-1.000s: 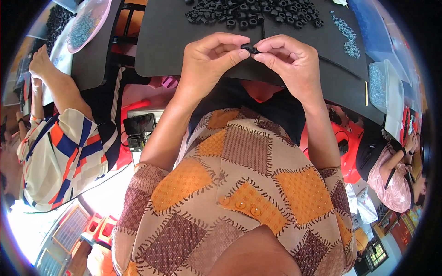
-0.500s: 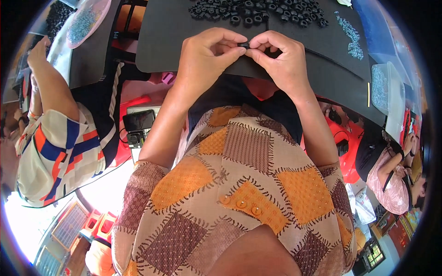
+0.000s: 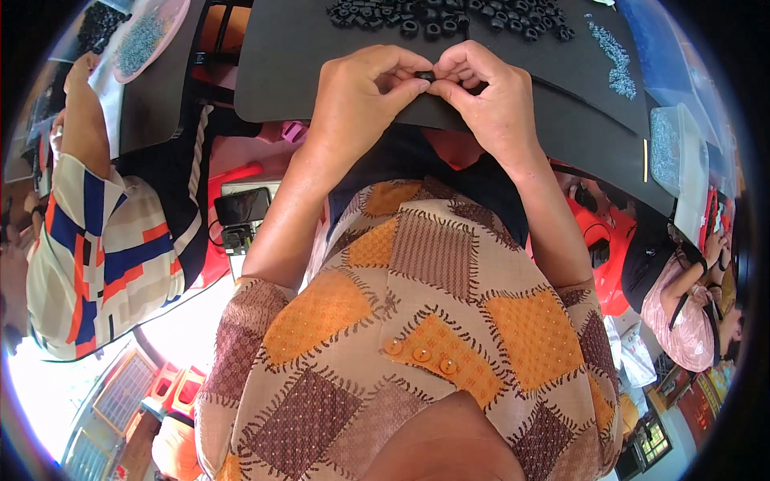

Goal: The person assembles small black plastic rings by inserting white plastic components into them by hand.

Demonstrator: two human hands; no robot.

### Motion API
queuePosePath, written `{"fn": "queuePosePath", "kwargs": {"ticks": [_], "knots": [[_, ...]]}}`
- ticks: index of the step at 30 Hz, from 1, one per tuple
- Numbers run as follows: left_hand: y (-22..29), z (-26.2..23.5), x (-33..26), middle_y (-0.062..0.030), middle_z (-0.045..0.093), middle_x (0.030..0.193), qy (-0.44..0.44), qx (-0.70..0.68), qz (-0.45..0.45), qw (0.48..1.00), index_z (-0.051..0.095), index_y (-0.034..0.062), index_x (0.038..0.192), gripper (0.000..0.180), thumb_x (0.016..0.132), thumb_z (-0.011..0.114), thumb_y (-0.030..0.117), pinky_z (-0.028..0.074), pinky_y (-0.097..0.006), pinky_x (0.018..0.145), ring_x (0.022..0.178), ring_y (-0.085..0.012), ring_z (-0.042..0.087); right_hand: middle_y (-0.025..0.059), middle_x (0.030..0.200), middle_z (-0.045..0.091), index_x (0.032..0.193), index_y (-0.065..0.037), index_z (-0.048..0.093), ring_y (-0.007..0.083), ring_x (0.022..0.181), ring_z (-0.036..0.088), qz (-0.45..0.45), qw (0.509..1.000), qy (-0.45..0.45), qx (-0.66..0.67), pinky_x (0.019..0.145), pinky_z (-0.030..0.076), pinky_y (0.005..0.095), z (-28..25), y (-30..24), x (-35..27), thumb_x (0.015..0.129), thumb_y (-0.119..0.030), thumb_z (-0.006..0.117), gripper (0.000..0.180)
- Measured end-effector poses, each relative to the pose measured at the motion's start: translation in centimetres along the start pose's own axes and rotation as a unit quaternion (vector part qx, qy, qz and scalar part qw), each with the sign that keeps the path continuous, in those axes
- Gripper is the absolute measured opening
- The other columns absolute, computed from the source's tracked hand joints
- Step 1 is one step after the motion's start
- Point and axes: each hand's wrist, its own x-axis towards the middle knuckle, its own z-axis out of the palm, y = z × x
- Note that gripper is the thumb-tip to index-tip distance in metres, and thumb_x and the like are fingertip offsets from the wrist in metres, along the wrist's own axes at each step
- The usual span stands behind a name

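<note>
Compared with a second ago, the bare right hand has closed in on the bare left hand, whose finger and thumb pinch a small, shiny black piece over the dark, flat table's near edge; fingers partly hide it, and I can't tell whether the right ones grip too. Loose black ring-shaped pieces lie beyond, tiny pale-blue bits and a clear plastic box toward the right edge

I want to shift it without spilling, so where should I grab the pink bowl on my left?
Probably by its right-hand rim, coming from the right: there the pink bowl shows a bare curved strip beside the bluish pieces, with dark tabletop alongside. A co-worker's arm is on the left.
</note>
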Motion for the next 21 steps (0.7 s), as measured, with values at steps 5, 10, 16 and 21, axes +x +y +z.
{"fn": "queuePosePath", "kwargs": {"ticks": [5, 10, 16, 21], "knots": [[0.0, -0.2, -0.1, -0.0090, 0.069, 0.081, 0.003, 0.023, 0.055, 0.998, 0.073, 0.0044, 0.094, 0.016, 0.078, 0.073, 0.003, 0.052, -0.026, 0.062, 0.068, -0.0165, 0.067, 0.0086, 0.080, 0.071, 0.089, -0.003, 0.061, 0.0168, 0.078, 0.072, 0.029, 0.998, -0.033, 0.042, 0.072, 0.056, 0.0279, -0.9, -0.4, 0.1, 0.078, -0.002, 0.074, 0.017], [0.5, -0.1, 0.0, -0.0105, 0.068, 0.082, 0.008, 0.018, 0.071, 0.997, 0.070, 0.0030, 0.095, 0.017, 0.078, 0.072, 0.001, 0.055, -0.028, 0.065, 0.071, -0.0192, 0.068, 0.0081, 0.080, 0.071, 0.092, -0.003, 0.063, 0.0169, 0.076, 0.072, 0.045, 0.995, -0.081, 0.041, 0.070, 0.054, 0.0266, -1.1, -1.1, 1.0, 0.084, -0.013, 0.072, 0.016], [0.3, -0.3, 0.3, -0.0062, 0.070, 0.085, 0.023, 0.023, 0.050, 0.998, 0.069, 0.0034, 0.094, 0.019, 0.077, 0.076, 0.007, 0.053, -0.027, 0.072, 0.077, -0.0158, 0.067, 0.0067, 0.076, 0.070, 0.089, -0.003, 0.064, 0.0149, 0.070, 0.070, 0.065, 0.995, -0.067, 0.044, 0.066, 0.052, 0.0270, -0.6, -1.1, 1.3, 0.083, -0.017, 0.073, 0.017], [-0.6, -0.9, 0.6, -0.0053, 0.069, 0.082, 0.034, 0.142, 0.124, 0.981, 0.071, 0.0042, 0.091, 0.020, 0.074, 0.079, 0.010, 0.051, -0.030, 0.071, 0.078, -0.0201, 0.064, 0.0064, 0.077, 0.070, 0.086, -0.003, 0.065, 0.0137, 0.069, 0.069, 0.089, 0.991, -0.092, 0.037, 0.064, 0.051, 0.0268, -0.7, -1.9, 1.9, 0.084, -0.017, 0.073, 0.016]]}}
